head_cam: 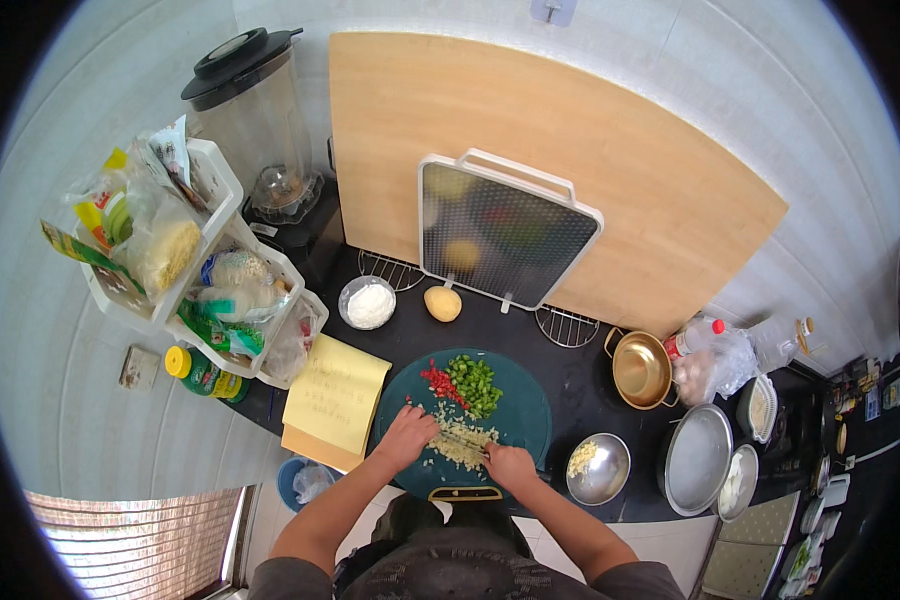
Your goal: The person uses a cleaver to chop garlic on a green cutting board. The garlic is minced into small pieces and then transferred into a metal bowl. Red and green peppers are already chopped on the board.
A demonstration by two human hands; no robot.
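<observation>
My right hand is closed around the handle end of a knife, whose thin blade lies across a pile of finely chopped pale pieces, perhaps garlic. At the blade's far end, the fingers of my left hand rest on or against it; their exact grip is hard to see. Under both hands is a round dark green cutting board. Chopped green pepper and a smaller heap of chopped red pepper sit above the pale pieces.
A steel bowl with minced pale bits stands right of the board, near a brass-coloured pot and a large metal bowl. Left lies a yellow notepad. Behind are a bowl of white powder, a peeled potato and an upright rectangular board.
</observation>
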